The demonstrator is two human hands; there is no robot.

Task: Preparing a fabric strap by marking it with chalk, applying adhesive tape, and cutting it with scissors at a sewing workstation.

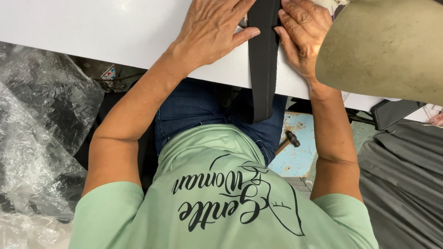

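Black flat fabric strip (264,60) lies across the near edge of the white table top (92,27), between our two hands. Its far part rests on the table and its near end hangs down over our lap. Our left hand (210,32) is open, palm down, thumb touching the strip's left edge. Our right hand (302,34) is also flat and grips nothing, fingers pressed along the right edge. A dull olive curved object (383,46) covers the table just right of this hand. Below are a small hammer (288,139), crumpled clear plastic wrap (37,138) at left and grey folded cloth (401,175) at right.
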